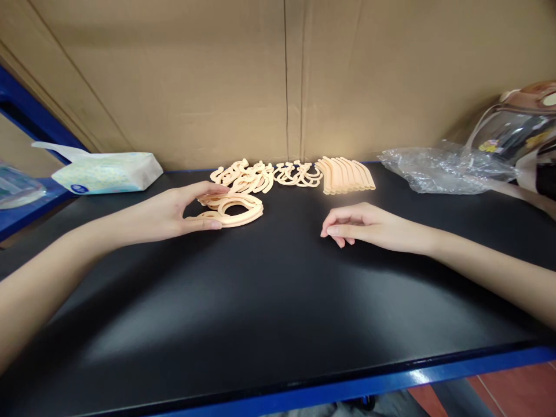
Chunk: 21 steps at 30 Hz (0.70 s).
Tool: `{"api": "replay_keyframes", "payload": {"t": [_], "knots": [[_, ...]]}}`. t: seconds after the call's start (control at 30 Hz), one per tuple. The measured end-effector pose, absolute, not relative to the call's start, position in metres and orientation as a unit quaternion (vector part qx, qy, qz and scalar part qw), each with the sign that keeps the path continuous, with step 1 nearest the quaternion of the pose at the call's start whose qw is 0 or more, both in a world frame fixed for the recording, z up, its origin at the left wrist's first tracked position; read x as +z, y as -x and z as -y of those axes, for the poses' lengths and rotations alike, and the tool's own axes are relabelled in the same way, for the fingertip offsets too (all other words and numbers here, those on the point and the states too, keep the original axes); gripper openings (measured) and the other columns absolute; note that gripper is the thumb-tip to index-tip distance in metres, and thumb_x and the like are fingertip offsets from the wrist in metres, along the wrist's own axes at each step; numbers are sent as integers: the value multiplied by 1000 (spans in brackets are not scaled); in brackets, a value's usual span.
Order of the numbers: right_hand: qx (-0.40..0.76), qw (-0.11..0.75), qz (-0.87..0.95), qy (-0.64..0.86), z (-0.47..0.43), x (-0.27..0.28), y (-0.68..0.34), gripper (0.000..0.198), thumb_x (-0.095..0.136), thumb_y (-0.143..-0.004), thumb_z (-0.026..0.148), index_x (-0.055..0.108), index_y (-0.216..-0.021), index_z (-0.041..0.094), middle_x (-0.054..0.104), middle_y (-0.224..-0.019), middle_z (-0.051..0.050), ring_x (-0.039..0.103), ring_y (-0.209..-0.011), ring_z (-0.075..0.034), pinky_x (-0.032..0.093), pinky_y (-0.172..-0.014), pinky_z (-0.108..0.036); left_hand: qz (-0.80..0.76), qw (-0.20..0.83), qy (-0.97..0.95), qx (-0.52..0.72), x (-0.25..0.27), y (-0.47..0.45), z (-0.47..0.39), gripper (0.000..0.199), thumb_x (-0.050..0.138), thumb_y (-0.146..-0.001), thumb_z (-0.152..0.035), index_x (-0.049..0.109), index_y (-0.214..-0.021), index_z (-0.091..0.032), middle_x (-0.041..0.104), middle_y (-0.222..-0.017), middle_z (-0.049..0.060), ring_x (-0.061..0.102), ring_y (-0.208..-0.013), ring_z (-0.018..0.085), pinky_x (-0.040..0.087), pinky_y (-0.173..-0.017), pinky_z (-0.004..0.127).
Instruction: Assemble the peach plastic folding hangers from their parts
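On the left of the black table, my left hand grips the near end of a stack of flat beige plastic pieces. These pieces are curved and enclose a round opening; thumb in front, fingers behind. The far fingers are partly hidden by the stack. My right hand hovers over or rests at the middle right of the table, fingers loosely bent, and I see nothing in it. Beyond it a neat row of beige curved arms lies side by side. Smaller beige hooks and a heap of beige curved pieces lie farther left.
A tissue pack stands at the back left. Crumpled clear plastic film and a transparent bag are at the back right. A brown cardboard wall closes off the back; a blue rail edges the front.
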State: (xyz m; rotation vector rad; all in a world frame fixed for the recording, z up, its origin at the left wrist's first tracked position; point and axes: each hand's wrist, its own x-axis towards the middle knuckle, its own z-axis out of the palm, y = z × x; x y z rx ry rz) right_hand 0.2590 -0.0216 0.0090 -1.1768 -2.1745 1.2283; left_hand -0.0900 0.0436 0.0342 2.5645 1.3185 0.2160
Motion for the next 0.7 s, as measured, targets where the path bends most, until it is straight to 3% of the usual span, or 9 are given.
{"api": "replay_keyframes", "payload": {"t": [0.7], "knots": [[430, 192, 776, 419, 22, 9, -259, 36, 50, -88, 50, 63, -90, 17, 58, -70, 0, 51, -65, -12, 38, -63, -28, -444, 125, -883, 84, 33, 88, -44, 68, 54, -81, -62, 44, -134, -21, 50, -140, 6, 49, -124, 26, 38, -106, 36]]}}
